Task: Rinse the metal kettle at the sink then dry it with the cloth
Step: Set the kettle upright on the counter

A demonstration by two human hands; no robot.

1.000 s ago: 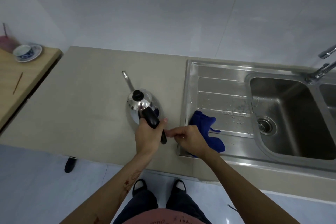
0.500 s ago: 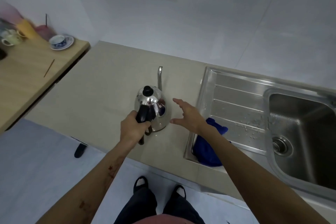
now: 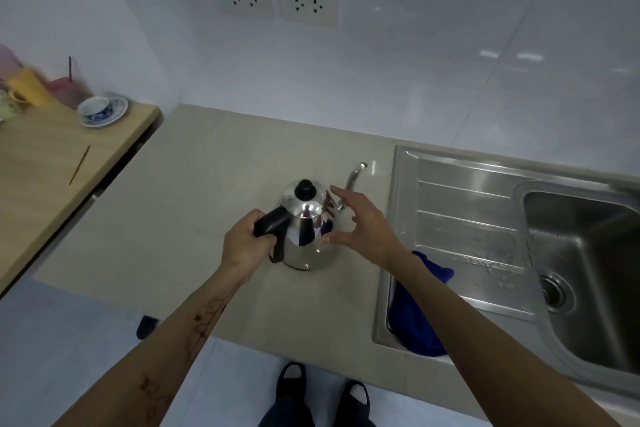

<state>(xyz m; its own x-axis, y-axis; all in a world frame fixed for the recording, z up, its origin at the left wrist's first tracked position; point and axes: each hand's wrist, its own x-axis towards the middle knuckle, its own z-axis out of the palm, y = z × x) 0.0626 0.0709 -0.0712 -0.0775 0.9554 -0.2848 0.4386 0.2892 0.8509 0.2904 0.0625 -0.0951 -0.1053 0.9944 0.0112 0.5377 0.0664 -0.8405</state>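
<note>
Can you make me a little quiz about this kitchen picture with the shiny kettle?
1. True or false: the left hand grips the kettle by its black handle.
2. Where does the blue cloth lie? A) on the wooden table B) on the sink's draining board C) over the kettle
3. Fill in: the right hand is ____, fingers spread beside the kettle's body.

Key: 1 true. 2 B, at the near corner of the draining board, partly hidden by the right forearm. 3 open; whether it touches the kettle cannot be told.
</note>
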